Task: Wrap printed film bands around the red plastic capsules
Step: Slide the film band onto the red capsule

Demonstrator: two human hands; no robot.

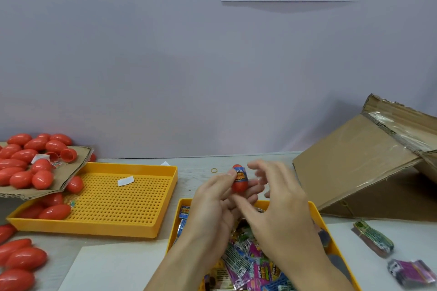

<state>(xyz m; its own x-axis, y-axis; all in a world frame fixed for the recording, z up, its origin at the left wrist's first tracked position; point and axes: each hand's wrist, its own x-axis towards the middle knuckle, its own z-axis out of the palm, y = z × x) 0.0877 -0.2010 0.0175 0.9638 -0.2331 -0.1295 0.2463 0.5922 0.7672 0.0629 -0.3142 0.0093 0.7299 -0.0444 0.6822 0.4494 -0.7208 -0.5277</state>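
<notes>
**Banded capsule held upright above the tray of film bands**

The left hand [212, 198] pinched a red capsule [239, 178] between thumb and fingers [250, 185], holding it upright over the far edge of the near yellow tray [318, 214]. A blue and orange printed band [240, 175] sat around the capsule's middle. The right hand [279, 201] hovered just beside it, fingers spread and relaxed, grasping nothing. The near tray held a heap of loose printed bands [248, 264] in pink, blue and green. To the left, a second yellow tray [113, 201] with a perforated floor carried a few plain red capsules [54, 211] and a white slip [125, 181]. More red capsules lay piled on a cardboard sheet [71, 168] overhanging that tray and on the table [196, 172] at the left edge. A cardboard box [369, 165] leaned at the right, with two bundles of bands [373, 238] near it.
</notes>
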